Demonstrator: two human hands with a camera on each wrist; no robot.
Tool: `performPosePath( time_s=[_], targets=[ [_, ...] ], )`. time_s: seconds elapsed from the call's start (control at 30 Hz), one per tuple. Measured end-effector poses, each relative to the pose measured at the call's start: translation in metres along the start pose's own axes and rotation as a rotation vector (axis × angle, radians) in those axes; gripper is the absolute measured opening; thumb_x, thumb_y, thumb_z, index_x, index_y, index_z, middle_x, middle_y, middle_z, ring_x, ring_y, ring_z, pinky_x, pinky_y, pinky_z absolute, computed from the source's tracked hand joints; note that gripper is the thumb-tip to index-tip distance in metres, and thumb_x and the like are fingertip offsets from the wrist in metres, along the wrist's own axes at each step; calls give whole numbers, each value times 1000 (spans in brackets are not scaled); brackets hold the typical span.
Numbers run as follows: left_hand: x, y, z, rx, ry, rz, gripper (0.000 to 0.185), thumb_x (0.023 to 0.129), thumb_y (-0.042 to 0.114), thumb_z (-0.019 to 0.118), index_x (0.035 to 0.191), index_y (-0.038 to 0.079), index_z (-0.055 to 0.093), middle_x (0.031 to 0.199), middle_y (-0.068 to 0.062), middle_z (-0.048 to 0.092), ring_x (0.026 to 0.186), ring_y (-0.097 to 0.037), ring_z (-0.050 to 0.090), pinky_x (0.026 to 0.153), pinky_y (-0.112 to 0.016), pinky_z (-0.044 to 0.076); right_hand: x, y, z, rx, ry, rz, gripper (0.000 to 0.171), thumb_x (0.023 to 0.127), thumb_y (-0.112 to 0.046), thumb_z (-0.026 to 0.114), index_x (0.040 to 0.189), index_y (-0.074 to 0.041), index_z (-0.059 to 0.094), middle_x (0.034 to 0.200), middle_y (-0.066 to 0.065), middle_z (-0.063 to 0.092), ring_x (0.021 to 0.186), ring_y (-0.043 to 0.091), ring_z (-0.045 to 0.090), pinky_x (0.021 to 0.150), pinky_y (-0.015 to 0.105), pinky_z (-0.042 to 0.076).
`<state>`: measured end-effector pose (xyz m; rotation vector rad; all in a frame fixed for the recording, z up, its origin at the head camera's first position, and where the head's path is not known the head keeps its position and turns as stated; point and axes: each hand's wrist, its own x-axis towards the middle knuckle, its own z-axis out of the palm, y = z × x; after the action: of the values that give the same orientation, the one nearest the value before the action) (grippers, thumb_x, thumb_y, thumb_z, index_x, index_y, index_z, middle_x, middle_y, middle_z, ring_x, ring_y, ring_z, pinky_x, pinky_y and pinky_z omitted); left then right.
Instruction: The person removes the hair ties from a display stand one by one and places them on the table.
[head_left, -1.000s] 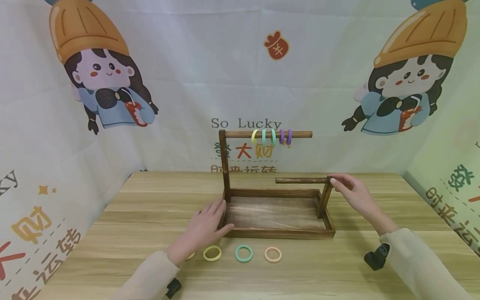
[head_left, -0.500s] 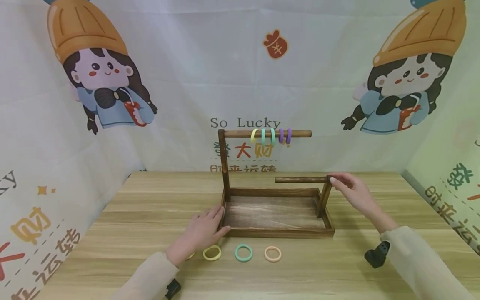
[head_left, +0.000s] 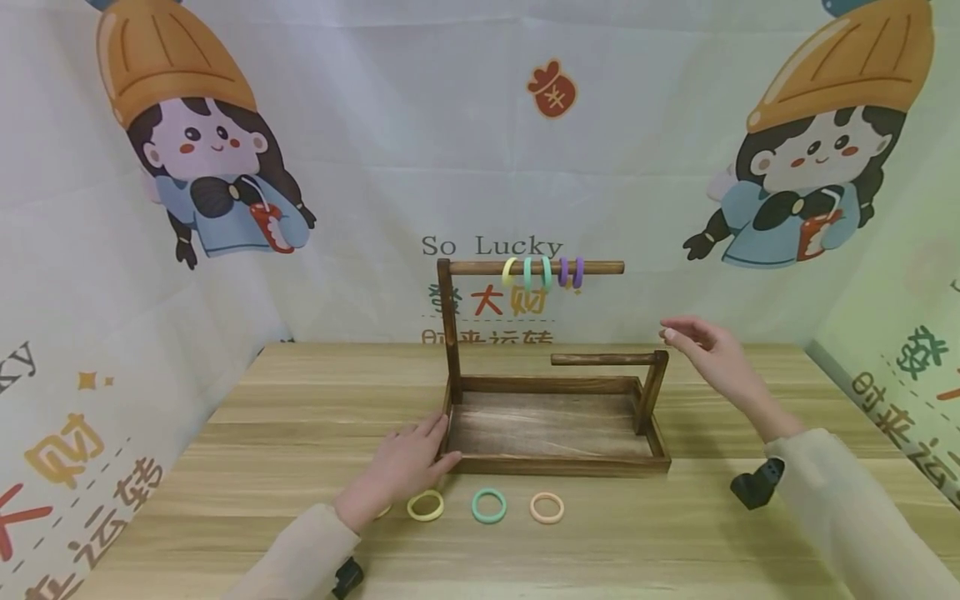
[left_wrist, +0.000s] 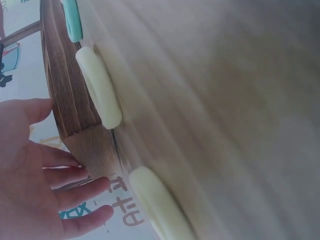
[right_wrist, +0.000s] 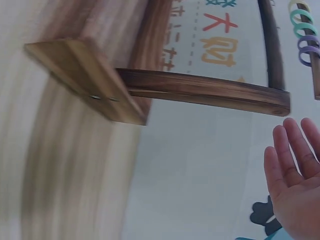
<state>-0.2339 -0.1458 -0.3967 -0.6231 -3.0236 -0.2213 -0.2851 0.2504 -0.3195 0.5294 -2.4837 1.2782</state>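
A dark wooden tray stand [head_left: 555,465] sits on the table, with a tall post at its left and a short post at its right, each bearing a horizontal bar. My left hand [head_left: 401,462] rests at the tray's left end, fingers straight along the wall and thumb at the front corner. Just above and right of the short post [head_left: 651,392], my right hand [head_left: 705,354] hovers with nothing in it. In the right wrist view its fingers [right_wrist: 295,145] are extended, apart from the post. Yellow, green and purple rings [head_left: 546,273] hang on the upper bar [head_left: 480,268].
In front of the tray lie a yellow ring [head_left: 425,506], a green ring [head_left: 489,506] and a peach ring [head_left: 547,507]. Another yellow ring [left_wrist: 160,202] is mostly hidden under my left wrist in the head view. A printed cloth [head_left: 360,208] stands behind the table [head_left: 300,417].
My right hand has let go of the short post's top and risen slightly to the right. My left hand slid a little toward me along the tray's end, then stayed there.
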Motion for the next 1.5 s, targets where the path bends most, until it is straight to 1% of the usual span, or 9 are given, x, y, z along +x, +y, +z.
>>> performPosePath(
  time_s=[0.1, 0.23, 0.3, 0.47, 0.53, 0.7, 1.0, 1.27, 1.5],
  targets=[
    [1, 0, 0, -13, 6, -3, 63, 90, 42, 44, 132, -4, 36, 134, -19, 35, 114, -40, 39, 89, -54, 31, 7, -7, -3, -3, 27, -24, 39, 93, -27, 46, 118, 3, 51, 109, 19, 56, 90, -2, 49, 76, 22, 39],
    [0, 1, -2, -22, 7, -7, 63, 90, 42, 45, 131, -4, 37, 134, -18, 36, 114, -39, 39, 89, -54, 31, 17, -19, -7, -15, 53, -23, 41, 91, -29, 49, 119, 0, 51, 112, 16, 55, 93, 3, 49, 77, 20, 39],
    [0, 1, -2, -25, 7, -8, 64, 89, 43, 45, 132, -4, 37, 133, -18, 36, 114, -39, 39, 89, -54, 31, 22, -25, -8, -20, 55, -12, 42, 90, -31, 51, 120, -2, 51, 114, 14, 54, 97, 10, 50, 79, 23, 39],
    [1, 0, -1, -35, 15, -4, 63, 89, 42, 47, 131, -4, 37, 133, -19, 37, 114, -39, 39, 89, -54, 31, 36, -38, -8, -26, 21, -16, 46, 85, -35, 57, 122, -8, 51, 118, 8, 51, 106, 24, 46, 88, 40, 36],
    [1, 0, -1, -33, 15, -3, 63, 89, 42, 47, 131, -4, 37, 132, -19, 37, 114, -39, 39, 89, -54, 31, 43, -42, -7, -29, 5, -33, 47, 84, -34, 59, 123, -9, 50, 121, 8, 49, 110, 24, 43, 91, 43, 32],
    [1, 0, -1, -27, 10, -6, 63, 89, 43, 46, 132, -4, 37, 133, -18, 37, 114, -39, 39, 89, -54, 31, 62, -53, -4, -56, -21, -82, 50, 83, -30, 62, 126, -8, 47, 125, 9, 45, 115, 25, 37, 95, 43, 28],
    [2, 1, -3, -17, 14, -11, 62, 89, 42, 47, 131, -3, 38, 133, -18, 37, 113, -40, 40, 88, -54, 32, 86, -65, 5, -94, -103, -156, 51, 81, -21, 65, 126, -7, 46, 126, 9, 44, 116, 26, 36, 96, 43, 26],
    [2, 1, -2, -9, 9, -6, 64, 89, 44, 45, 132, -3, 37, 134, -17, 36, 113, -40, 39, 89, -54, 31, 99, -69, 15, -120, -170, -110, 55, 80, -21, 66, 129, -7, 44, 129, 10, 41, 119, 26, 32, 97, 44, 24],
    [2, 1, -1, -8, 13, -1, 65, 89, 46, 44, 132, -3, 37, 134, -17, 35, 113, -40, 40, 88, -54, 32, 103, -70, 20, -105, -180, -97, 56, 80, -21, 66, 128, -4, 43, 128, 12, 42, 118, 28, 34, 93, 43, 30]
  ],
)
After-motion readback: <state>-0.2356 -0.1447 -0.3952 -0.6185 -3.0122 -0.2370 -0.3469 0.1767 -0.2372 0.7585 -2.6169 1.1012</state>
